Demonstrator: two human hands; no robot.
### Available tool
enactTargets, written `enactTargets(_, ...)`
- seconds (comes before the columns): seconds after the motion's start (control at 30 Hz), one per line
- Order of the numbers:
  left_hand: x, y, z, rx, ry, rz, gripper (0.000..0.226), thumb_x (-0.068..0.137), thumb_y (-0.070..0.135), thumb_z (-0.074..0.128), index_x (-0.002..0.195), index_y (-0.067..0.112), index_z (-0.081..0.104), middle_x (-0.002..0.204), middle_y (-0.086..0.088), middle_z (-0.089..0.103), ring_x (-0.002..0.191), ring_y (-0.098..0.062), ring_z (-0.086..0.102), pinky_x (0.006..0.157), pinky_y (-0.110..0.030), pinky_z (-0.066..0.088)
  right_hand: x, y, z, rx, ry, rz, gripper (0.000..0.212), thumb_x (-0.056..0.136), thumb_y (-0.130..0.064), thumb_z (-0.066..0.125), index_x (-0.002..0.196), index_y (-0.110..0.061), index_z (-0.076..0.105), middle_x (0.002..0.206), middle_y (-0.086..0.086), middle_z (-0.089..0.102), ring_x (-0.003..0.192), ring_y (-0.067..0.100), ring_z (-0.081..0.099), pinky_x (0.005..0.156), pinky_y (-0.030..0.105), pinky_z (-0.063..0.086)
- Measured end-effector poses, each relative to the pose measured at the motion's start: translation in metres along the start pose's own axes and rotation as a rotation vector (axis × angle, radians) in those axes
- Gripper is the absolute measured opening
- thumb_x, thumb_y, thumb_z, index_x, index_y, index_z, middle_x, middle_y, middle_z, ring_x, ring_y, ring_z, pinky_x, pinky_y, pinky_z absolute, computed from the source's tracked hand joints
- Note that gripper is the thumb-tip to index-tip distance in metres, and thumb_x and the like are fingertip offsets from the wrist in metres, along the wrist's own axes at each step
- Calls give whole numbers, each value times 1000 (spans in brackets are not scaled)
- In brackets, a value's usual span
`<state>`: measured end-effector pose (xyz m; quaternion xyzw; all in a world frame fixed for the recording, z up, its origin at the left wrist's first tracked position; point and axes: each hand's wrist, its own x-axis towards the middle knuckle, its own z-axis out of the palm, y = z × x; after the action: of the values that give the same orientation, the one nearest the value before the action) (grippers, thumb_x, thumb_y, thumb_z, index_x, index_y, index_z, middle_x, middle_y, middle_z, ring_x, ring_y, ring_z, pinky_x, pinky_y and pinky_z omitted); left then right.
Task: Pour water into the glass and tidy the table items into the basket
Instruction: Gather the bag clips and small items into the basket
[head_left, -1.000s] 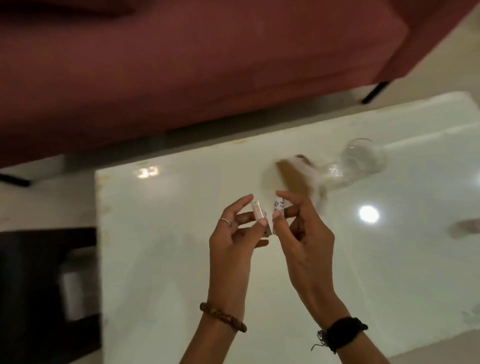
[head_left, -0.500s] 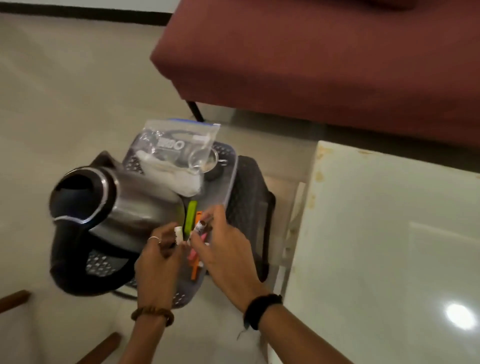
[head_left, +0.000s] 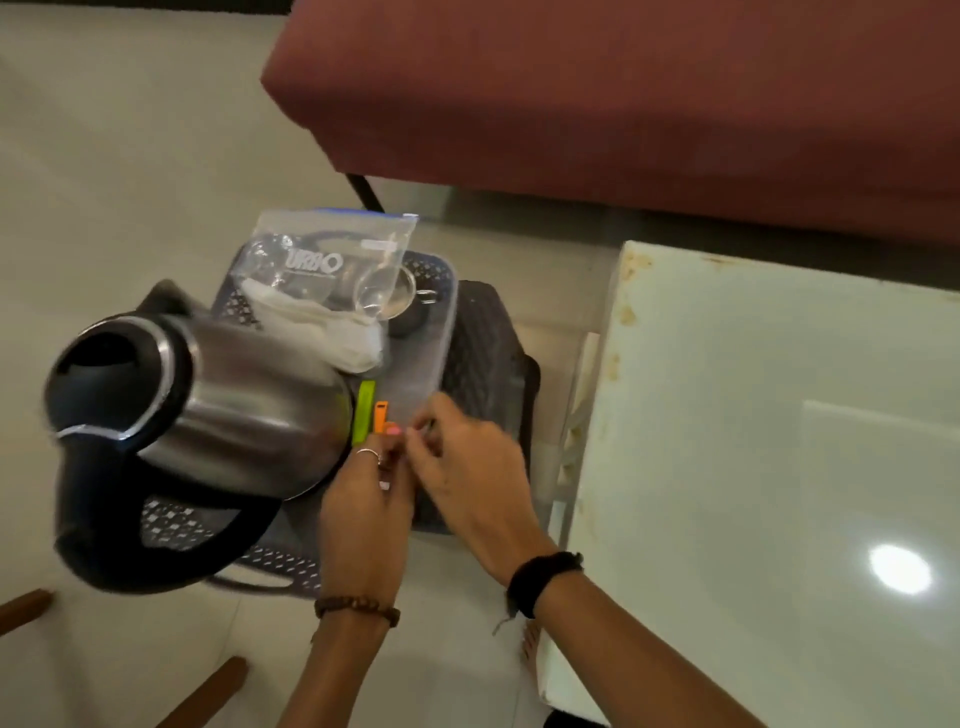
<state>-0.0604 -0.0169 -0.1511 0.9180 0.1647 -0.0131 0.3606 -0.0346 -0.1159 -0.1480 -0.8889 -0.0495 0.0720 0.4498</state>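
Observation:
A dark perforated basket (head_left: 449, 312) stands on the floor left of the white table (head_left: 753, 415). A steel kettle (head_left: 234, 395) with a black handle lies tilted in it, beside a clear zip bag (head_left: 332, 260), a white cloth (head_left: 332, 332), a green marker (head_left: 364, 410) and an orange one (head_left: 380, 415). My left hand (head_left: 363, 514) and right hand (head_left: 467, 478) are close together low in the basket, just below the markers. Each has its fingers pinched on a small tube, which the fingers mostly hide. The glass is out of view.
A dark red sofa (head_left: 623, 104) on a black leg runs along the back. Two wooden legs (head_left: 23, 608) show at the bottom left on the pale floor. The table's edge is close on the right of the basket.
One second ago my hands held the two small tubes over the table, near the glass. My view then swung left to the basket, and both hands have sunk lower into it.

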Motion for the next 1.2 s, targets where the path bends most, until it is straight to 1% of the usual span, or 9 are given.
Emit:
enactTargets(0.13, -33, 73, 50, -134, -122, 133, 20, 86, 16, 57, 80, 35, 52, 71, 14, 58, 73, 8, 55, 61, -1, 40, -36, 69, -77, 206, 223, 228, 6, 92, -31, 53, 87, -28, 51, 64, -8, 60, 55, 4, 57, 50, 12, 43)
enactTargets(0.23, -77, 137, 119, -215, -353, 179, 27, 87, 17, 57, 76, 41, 48, 76, 19, 58, 73, 9, 57, 63, 3, 39, -88, 139, -148, 246, 407, 387, 6, 89, -30, 57, 85, -32, 53, 56, -5, 63, 48, 6, 55, 47, 17, 39)
enactTargets(0.33, -129, 198, 192, -225, -586, 294, 26, 88, 15, 56, 76, 38, 51, 78, 21, 60, 79, 9, 56, 63, 0, 40, -151, 203, -213, 231, 594, 522, 6, 89, -31, 58, 84, -32, 55, 54, -7, 63, 43, 7, 51, 44, 18, 35)
enactTargets(0.5, -245, 293, 311, -183, -949, 438, 9, 89, 19, 53, 87, 27, 56, 77, 20, 60, 79, 10, 56, 62, -3, 41, -272, 297, -315, 209, 928, 747, 11, 88, -24, 59, 82, -32, 56, 53, -7, 63, 52, 6, 61, 46, 20, 40)
enactTargets(0.63, -335, 349, 394, -93, -1138, 586, 11, 89, 21, 52, 95, 30, 54, 89, 19, 60, 84, 5, 57, 74, -10, 47, -362, 360, -375, 185, 1116, 888, 6, 89, -23, 58, 85, -27, 57, 58, -8, 64, 58, 1, 62, 51, 15, 43)
enactTargets(0.87, -433, 421, 517, 59, -1206, 900, 33, 87, 15, 56, 119, 24, 52, 120, 8, 55, 110, -9, 49, 92, -20, 41, -475, 452, -444, 169, 1300, 1176, 6, 90, -28, 54, 89, -23, 55, 79, -8, 65, 61, 8, 59, 50, 20, 37)
enactTargets(1.03, -469, 454, 578, 227, -1214, 1197, 58, 86, 7, 58, 136, 29, 37, 150, 3, 27, 134, -15, 27, 105, -27, 31, -519, 503, -457, 187, 1336, 1319, 13, 89, -26, 57, 98, -16, 54, 94, -1, 61, 75, 13, 55, 62, 25, 38)
enactTargets(1.1, -474, 459, 592, 320, -1207, 1243, 55, 86, 5, 55, 134, 28, 39, 149, 1, 29, 133, -17, 29, 103, -30, 35, -527, 516, -458, 197, 1306, 1374, 22, 89, -28, 59, 102, -12, 52, 99, 2, 55, 78, 15, 51, 64, 27, 37)
enactTargets(1.2, -476, 458, 601, 377, -1175, 1280, 30, 90, 7, 48, 117, 19, 55, 126, 0, 53, 113, -16, 48, 86, -29, 45, -528, 526, -458, 184, 1293, 1404, 27, 87, -28, 62, 104, -10, 50, 101, 3, 51, 78, 16, 49, 65, 28, 37)
